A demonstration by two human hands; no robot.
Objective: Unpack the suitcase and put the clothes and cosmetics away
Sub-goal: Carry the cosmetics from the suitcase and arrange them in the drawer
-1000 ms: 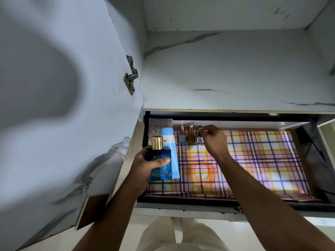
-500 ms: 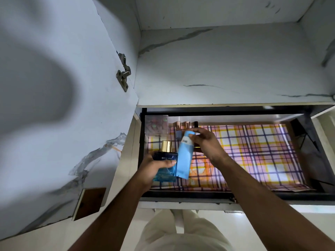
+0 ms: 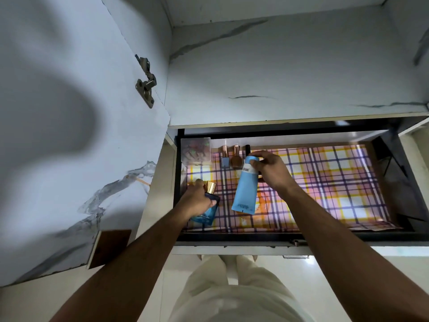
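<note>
A person stands over an open black-framed drawer lined with pink, yellow and purple plaid paper. The left hand grips a square blue glass perfume bottle with a gold cap above the drawer's front left corner, fingers curled round its body. The right hand holds a light blue plastic tube by its capped top end, fingers clamped round it, the tube hanging slightly tilted over the liner. Along the drawer's back edge stand a clear patterned box, two small bottles with copper-coloured caps and a dark-capped item. An open marble-patterned cabinet door hangs at left.
</note>
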